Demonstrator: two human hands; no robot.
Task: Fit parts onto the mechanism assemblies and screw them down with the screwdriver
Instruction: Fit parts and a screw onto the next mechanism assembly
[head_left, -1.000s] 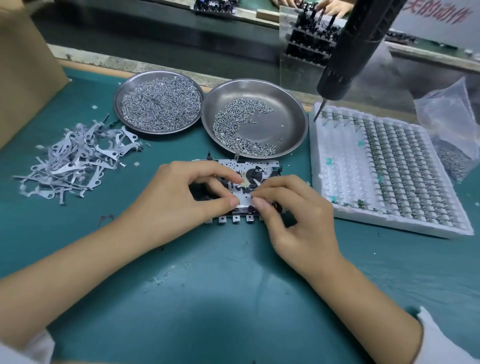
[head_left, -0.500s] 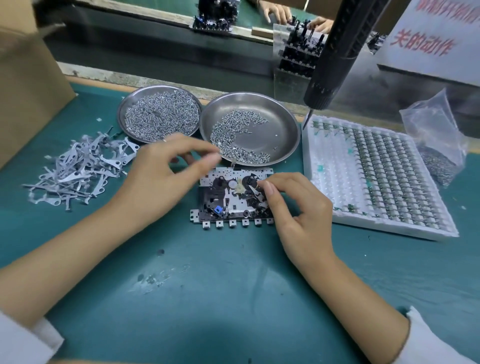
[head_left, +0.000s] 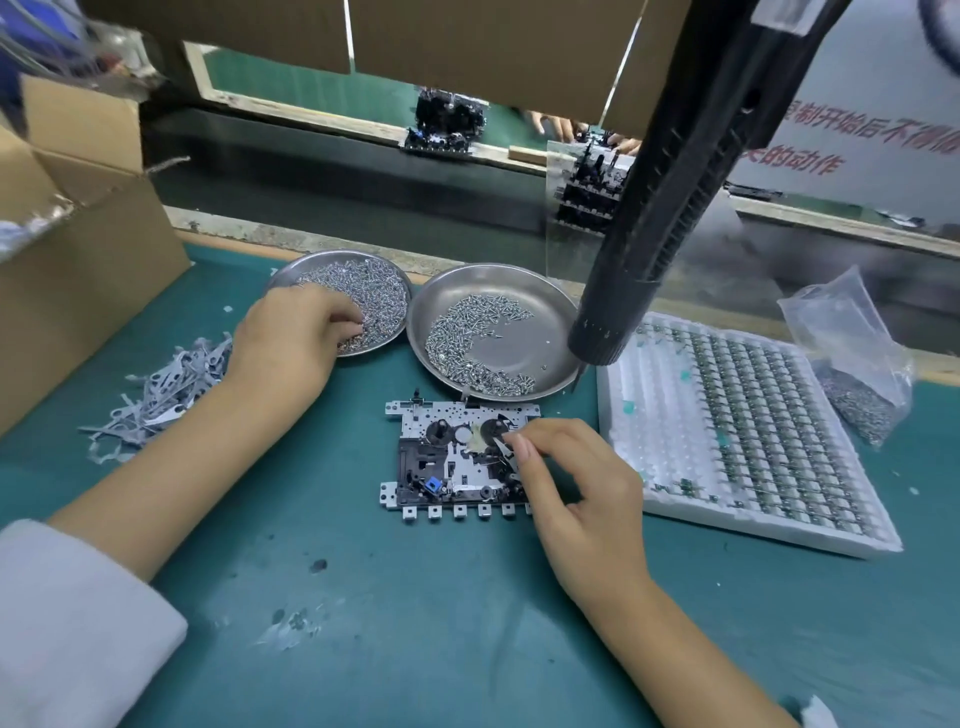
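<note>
I sat at a green work mat (head_left: 415, 623) with a metal mechanism plate (head_left: 457, 457) lying flat in front of me. My right hand (head_left: 576, 493) rested at its right edge, thumb and forefinger pinching a small pointed metal lever (head_left: 503, 448) against the plate, probably to keep it seated over its hole until a screw went in. My left hand (head_left: 291, 338) reached into the left steel dish (head_left: 343, 301), fingers curled down among the screws (head_left: 374, 296); whether they had closed on one I cannot tell. A second dish of screws (head_left: 493, 327) sat just beside it, touching the plate's far edge, so both sizes were within easy reach. The black powered screwdriver (head_left: 665, 208) hung above the plate's right side, untouched, ready to be pulled down. A heap of spare grey levers (head_left: 161, 389) lay to my left, a white foam tray of small parts (head_left: 743, 426) to my right. A white sign (head_left: 857, 135) behind carried red Chinese writing, partly cut off and blurred; I could not read it fully.
</note>
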